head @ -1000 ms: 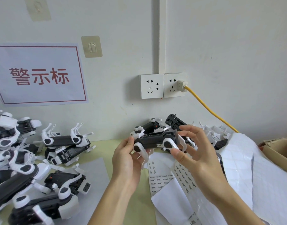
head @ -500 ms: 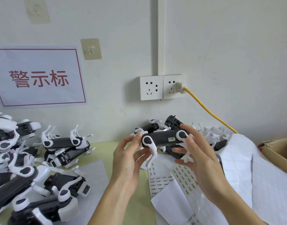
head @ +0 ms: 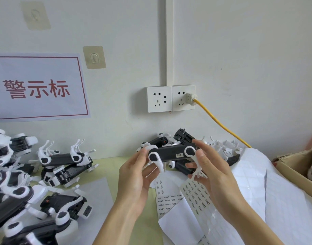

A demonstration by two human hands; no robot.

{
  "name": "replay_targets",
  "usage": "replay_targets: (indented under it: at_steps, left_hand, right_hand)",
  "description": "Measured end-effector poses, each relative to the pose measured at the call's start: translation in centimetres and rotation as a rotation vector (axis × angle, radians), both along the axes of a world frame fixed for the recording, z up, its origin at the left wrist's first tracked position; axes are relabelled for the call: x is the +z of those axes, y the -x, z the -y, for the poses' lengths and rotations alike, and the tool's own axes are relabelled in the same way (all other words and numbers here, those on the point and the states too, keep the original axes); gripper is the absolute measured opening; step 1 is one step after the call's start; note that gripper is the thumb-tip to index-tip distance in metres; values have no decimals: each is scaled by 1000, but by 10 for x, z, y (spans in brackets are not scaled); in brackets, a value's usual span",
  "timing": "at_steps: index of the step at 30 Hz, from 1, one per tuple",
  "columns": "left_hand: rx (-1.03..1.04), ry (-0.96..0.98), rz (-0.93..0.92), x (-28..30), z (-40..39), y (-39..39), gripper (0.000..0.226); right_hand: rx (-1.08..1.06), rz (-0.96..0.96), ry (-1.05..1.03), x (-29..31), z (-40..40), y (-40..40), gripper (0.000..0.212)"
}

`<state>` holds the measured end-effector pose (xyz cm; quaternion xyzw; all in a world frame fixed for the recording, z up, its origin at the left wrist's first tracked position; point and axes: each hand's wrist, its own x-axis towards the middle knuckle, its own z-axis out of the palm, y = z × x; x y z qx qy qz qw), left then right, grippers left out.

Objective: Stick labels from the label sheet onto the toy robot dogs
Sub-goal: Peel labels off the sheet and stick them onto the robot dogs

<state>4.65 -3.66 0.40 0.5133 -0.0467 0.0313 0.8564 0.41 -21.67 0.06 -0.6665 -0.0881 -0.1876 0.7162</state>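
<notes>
The toy robot dog (head: 170, 153) was held in the air between both hands, in front of the wall socket (head: 170, 98) and above the label sheet (head: 195, 193). Over the preceding second the dog had been rotated about its long axis, so that the flat black flank faced the camera; a small white label (head: 179, 155) was visible on that flank, near the right-hand leg joint. One second earlier this face had been turned away.

The left hand (head: 134, 177) gripped the dog's left end, thumb on top, fingers curled underneath. The right hand (head: 211, 172) held the right end, thumb and fingers closed around the leg joint.

Judged from the label already in place, this unit appeared complete and ready to be set aside. More dogs lay in a heap (head: 37, 174) to the left of the socket, against the wall, and another cluster (head: 182, 138) lay directly below it, behind the held dog. Their label status could not be determined.
</notes>
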Motion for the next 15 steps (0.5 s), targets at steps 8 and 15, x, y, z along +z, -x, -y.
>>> replay_targets:
  at_steps: [8, 15]
  left_hand:
    - [-10, -109, 46, -7, 7, 1, 35]
    - [-76, -232, 25, -19, 10, 3, 30]
  right_hand:
    - [97, -140, -2, 5, 19, 5, 35]
    - [171, -288, -19, 14, 41, 16, 28]
